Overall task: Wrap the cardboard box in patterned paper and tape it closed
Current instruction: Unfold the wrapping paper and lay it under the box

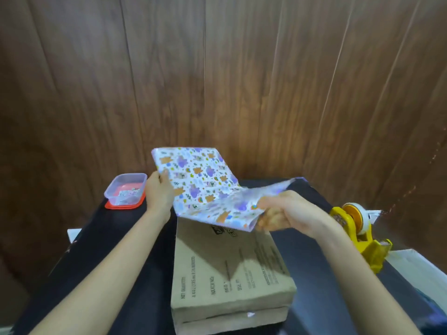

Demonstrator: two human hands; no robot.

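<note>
left hand (158,189) pinches patterned paper (200,184) far-left edge | right hand (285,212) grips near-right corner | risk: folded sheet tears or creases over cardboard box (229,269)

A wall (217,68) of dark wood-grain panels is seen across the back; a black-topped table (116,243) is set before it, evenly lit.

Likely a home room, wood-panelled wall (217,68), dark-covered table (302,257)
</note>
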